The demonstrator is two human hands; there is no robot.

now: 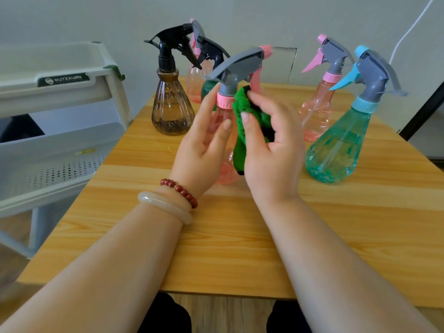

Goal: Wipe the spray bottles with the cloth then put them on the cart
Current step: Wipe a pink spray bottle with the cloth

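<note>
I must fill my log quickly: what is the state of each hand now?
Left hand: closed, holding the pink spray bottle.
Right hand: closed, pinching the green cloth against that bottle.

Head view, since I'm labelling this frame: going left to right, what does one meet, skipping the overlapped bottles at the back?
From the left: white cart → brown bottle → held pink bottle in the left hand → green cloth in the right hand → standing pink bottle → teal bottle.
</note>
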